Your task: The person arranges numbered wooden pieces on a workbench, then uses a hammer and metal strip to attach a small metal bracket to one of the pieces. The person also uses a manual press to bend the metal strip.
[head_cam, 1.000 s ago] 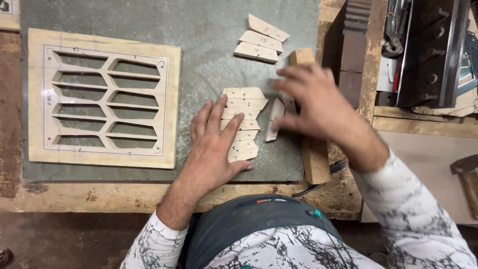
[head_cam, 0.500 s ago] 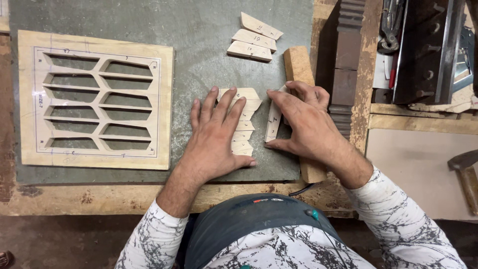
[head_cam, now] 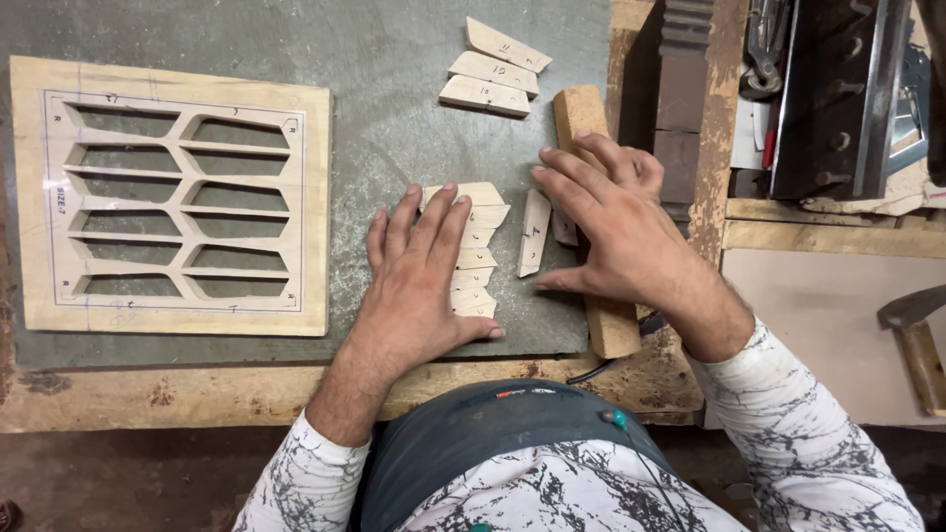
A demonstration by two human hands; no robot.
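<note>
Head view, left hand [head_cam: 419, 281] flat on wooden pieces [head_cam: 478, 251] (apparently stacked)

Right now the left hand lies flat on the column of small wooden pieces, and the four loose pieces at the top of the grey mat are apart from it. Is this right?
Not quite: the head view shows three loose pieces at the top of the grey mat, not four. The rest holds: the left hand lies flat on the column of small wooden pieces, apart from that group.
</note>
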